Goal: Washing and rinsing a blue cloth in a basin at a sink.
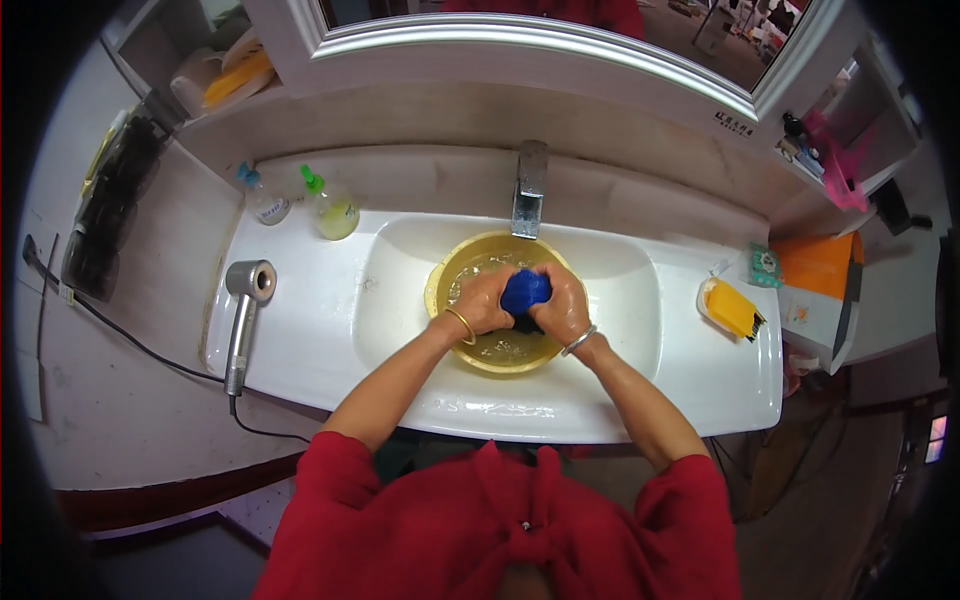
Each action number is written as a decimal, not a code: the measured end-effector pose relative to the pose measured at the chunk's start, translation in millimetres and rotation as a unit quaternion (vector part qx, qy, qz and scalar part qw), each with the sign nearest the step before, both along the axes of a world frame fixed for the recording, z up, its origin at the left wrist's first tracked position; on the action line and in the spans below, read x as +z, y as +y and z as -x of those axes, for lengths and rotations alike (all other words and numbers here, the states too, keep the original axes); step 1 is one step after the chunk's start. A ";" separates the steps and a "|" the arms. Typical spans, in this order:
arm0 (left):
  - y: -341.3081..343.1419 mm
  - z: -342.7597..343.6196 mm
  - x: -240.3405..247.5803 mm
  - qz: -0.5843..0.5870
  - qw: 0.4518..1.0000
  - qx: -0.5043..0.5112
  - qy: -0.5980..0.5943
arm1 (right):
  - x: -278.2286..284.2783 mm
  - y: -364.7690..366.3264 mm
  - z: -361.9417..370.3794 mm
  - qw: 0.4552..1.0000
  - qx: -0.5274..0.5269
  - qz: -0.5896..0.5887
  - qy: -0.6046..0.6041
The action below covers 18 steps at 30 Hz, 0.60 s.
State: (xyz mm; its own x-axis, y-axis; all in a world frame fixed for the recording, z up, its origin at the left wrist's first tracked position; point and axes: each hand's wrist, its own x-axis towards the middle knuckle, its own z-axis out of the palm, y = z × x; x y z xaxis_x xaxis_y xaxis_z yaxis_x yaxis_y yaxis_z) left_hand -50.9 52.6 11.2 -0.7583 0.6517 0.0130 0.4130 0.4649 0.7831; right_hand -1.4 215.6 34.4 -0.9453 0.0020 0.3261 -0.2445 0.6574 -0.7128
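Note:
Both hands grip a wet-looking bundle of blue cloth (526, 291) over a yellow basin (437, 292) of water. My left hand (482, 300), with a gold bangle at its wrist, closes on the cloth's left side. On its right side my right hand (564, 303) is closed too, a silver bangle at the wrist. A darker part below the blue cloth hangs toward the water; what it is I cannot make out. Bubbles show on the water's surface. The basin stands in the white sink (620, 300), below the chrome faucet (529, 188).
Two pump bottles, one clear (269, 206) and one green-topped (336, 214), stand at the back left. A corded hair dryer (243, 320) lies on the left ledge. To the right are a yellow brush (733, 309) and a green packet (765, 266). A framed mirror (560, 45) hangs behind.

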 end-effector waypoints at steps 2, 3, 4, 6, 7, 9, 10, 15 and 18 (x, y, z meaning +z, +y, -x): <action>3.6 5.2 -37.2 0.047 0.998 0.038 0.002 | -20.1 -2.5 -5.6 1.000 -0.006 0.002 -0.023; 3.7 9.0 -41.4 0.079 0.994 0.005 -0.073 | -24.4 -1.3 -9.5 0.997 -0.034 0.024 -0.057; 2.7 12.6 -45.6 0.110 0.982 -0.027 -0.148 | -28.3 0.7 -11.5 0.993 -0.061 0.047 -0.091; 8.9 12.9 -29.7 0.104 0.981 -0.015 -0.163 | -33.9 17.1 -15.3 0.992 -0.067 0.049 -0.099; 5.7 14.3 -24.3 0.091 0.986 0.027 -0.141 | -34.3 19.5 -17.1 0.992 -0.052 0.059 -0.101; 4.5 16.0 3.3 0.045 0.994 0.078 -0.069 | -38.6 26.4 -23.2 0.992 -0.047 0.095 -0.070; 5.8 15.9 25.7 -0.004 0.996 0.061 -0.062 | -40.1 33.6 -27.5 0.992 -0.054 0.095 -0.065; 0.0 0.5 98.3 -0.144 0.989 0.037 0.019 | -35.8 24.0 -23.7 0.736 -0.038 0.531 -0.419; -5.3 -9.5 112.1 -0.228 0.972 -0.042 -0.027 | -37.1 7.3 -9.8 0.556 -0.062 0.693 -0.454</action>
State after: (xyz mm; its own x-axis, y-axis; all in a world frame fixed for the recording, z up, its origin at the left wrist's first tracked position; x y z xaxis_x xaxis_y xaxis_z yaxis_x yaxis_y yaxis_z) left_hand -41.3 47.3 123.3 -0.7107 0.6466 0.2772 0.3874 0.0308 0.9214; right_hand 8.4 222.9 -2.7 -0.6841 -0.2599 -0.6815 0.6158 -0.7065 -0.3488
